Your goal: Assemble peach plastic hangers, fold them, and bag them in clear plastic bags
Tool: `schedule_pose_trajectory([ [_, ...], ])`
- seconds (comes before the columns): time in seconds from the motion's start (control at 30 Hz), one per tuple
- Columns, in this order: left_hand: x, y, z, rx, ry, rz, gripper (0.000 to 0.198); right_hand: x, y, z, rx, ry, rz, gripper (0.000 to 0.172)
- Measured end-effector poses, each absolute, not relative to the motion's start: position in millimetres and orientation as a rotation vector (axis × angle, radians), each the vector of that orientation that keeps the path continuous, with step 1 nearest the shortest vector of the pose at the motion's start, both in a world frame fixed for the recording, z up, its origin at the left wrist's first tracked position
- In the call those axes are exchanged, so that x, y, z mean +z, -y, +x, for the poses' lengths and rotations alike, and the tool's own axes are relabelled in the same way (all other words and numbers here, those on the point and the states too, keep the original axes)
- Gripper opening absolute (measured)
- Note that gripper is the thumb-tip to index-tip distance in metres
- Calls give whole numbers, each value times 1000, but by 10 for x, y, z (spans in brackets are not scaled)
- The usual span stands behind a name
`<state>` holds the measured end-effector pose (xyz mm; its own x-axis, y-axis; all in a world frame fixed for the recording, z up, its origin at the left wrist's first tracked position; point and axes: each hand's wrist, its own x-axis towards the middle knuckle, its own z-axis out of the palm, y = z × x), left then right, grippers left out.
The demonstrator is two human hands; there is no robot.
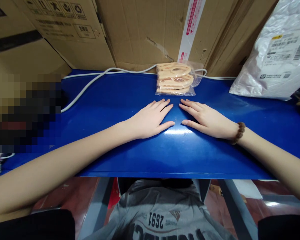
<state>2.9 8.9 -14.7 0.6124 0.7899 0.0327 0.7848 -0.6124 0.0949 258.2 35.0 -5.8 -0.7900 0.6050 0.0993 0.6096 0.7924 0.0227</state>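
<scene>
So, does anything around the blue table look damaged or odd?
The cardboard behind the bagged bundle looks damaged: scuffed, torn-looking marks left of its printed tape break its smooth surface. No spill shows.

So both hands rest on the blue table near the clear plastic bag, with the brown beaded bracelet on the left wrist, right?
No: the head view shows the brown beaded bracelet on the wrist of the right hand; the left hand has none. Both do rest on the blue table near the clear plastic bag.
</scene>
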Motion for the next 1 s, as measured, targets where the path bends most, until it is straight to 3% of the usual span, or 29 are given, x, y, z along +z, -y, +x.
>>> schedule_pose_trajectory([
  [1.0, -117, -74, 35, 77, -1355, 2753, 73, -62, -343, 2578, -80, 2893, -989, 81],
])
